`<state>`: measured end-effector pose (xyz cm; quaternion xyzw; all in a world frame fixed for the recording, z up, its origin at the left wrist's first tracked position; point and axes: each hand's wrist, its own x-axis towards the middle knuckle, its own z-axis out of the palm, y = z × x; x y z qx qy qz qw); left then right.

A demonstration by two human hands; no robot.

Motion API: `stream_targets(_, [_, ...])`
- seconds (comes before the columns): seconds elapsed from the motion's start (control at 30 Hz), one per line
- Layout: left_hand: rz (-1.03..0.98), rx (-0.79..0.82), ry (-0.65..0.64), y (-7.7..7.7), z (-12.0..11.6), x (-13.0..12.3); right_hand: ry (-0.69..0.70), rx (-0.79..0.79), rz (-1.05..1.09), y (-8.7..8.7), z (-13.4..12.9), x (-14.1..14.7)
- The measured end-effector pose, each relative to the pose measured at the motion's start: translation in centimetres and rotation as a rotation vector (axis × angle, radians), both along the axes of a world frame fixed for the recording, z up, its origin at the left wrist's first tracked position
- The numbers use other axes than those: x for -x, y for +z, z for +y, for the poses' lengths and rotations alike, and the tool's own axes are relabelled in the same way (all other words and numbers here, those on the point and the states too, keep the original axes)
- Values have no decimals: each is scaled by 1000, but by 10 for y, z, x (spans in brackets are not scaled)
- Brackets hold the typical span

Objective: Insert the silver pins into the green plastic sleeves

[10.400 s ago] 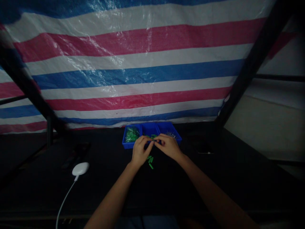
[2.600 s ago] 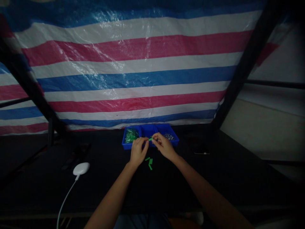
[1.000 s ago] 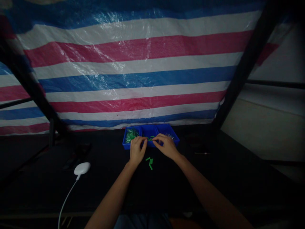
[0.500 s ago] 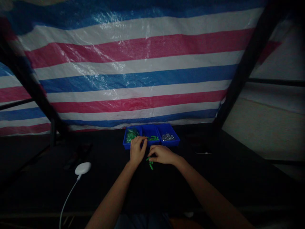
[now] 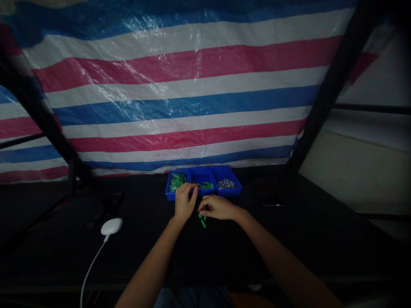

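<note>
Three blue bins stand joined in a row at the back of the table. The left bin (image 5: 171, 196) holds green bits in what looks like clear film, the middle bin (image 5: 201, 173) short green plastic pieces (image 5: 206, 185), and the right bin (image 5: 224, 172) a heap of shiny metal screws or pins (image 5: 226, 184). My left hand (image 5: 184, 202) is at the front of the left and middle bins, thumb and forefinger curled together; anything between them is hidden. Just in front, my right hand (image 5: 218, 207) is closed in a pinch over several loose green pieces (image 5: 203, 222) on the table.
A white round device (image 5: 111, 226) with a cable lies on the dark table (image 5: 141, 239) to the left. A dark flat object with a bright edge (image 5: 273, 205) lies to the right. Behind hangs a striped plastic sheet (image 5: 180, 102) between black frame posts (image 5: 316, 115).
My right fingertips have drawn in slightly, and the green piece that stuck out at them no longer shows. My left hand has barely moved.
</note>
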<state>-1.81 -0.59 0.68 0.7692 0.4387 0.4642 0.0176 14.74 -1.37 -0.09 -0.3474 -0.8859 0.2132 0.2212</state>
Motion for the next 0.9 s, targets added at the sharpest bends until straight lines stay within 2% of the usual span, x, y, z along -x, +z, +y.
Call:
stream_targets(0.13, [-5,0,2,0,0,0,39,41,7,-2,2,-3])
stream_targets(0.5, [-5,-4,-15,2,0,-1,11,73,40,-6,5,0])
stream_targets(0.7, [-9,-3,-13,1,0,-1,-120,94,60,-8,7,2])
stream_targets(0.9, [-17,1,-9,0,1,0,-186,-22,211,-1,8,3])
